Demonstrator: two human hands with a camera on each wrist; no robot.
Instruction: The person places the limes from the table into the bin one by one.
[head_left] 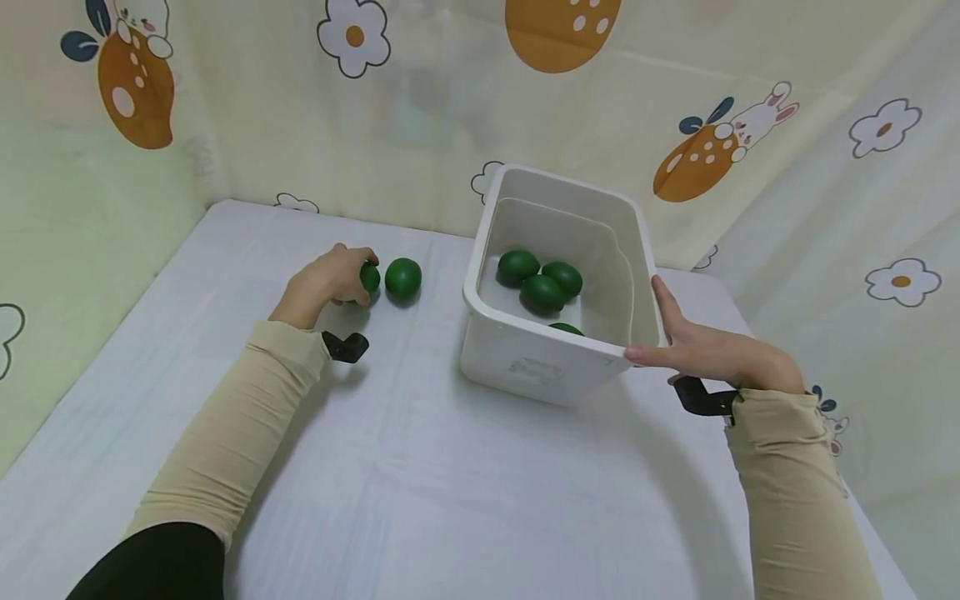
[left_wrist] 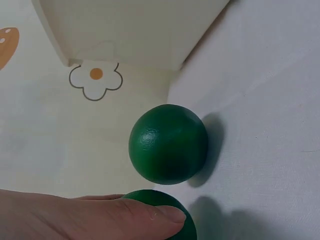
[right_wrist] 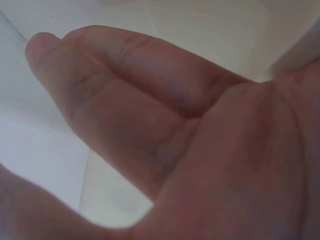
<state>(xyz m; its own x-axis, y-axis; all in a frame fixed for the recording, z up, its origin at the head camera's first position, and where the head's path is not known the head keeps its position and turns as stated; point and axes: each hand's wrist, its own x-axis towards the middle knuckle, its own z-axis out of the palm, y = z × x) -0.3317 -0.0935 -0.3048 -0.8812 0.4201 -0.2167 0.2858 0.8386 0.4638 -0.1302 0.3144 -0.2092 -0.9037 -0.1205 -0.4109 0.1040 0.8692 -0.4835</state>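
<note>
My left hand (head_left: 324, 282) grips a glossy green egg-shaped ball (head_left: 368, 278) at the back left of the table; the thumb lies along it in the left wrist view. Just right of it, a second green ball (head_left: 403, 279) sits on the cloth, round and smooth in the left wrist view. A white plastic bin (head_left: 525, 350) stands to the right, with several green balls (head_left: 543, 295) on its floor. My right hand (head_left: 716, 357) rests against the bin's right front corner, its fingers straight along the side and the thumb at the front rim.
A white cloth covers the table (head_left: 450, 500). Patterned curtains (head_left: 420, 125) hang close behind and at both sides. Black wrist mounts (head_left: 345, 347) stick out under each hand.
</note>
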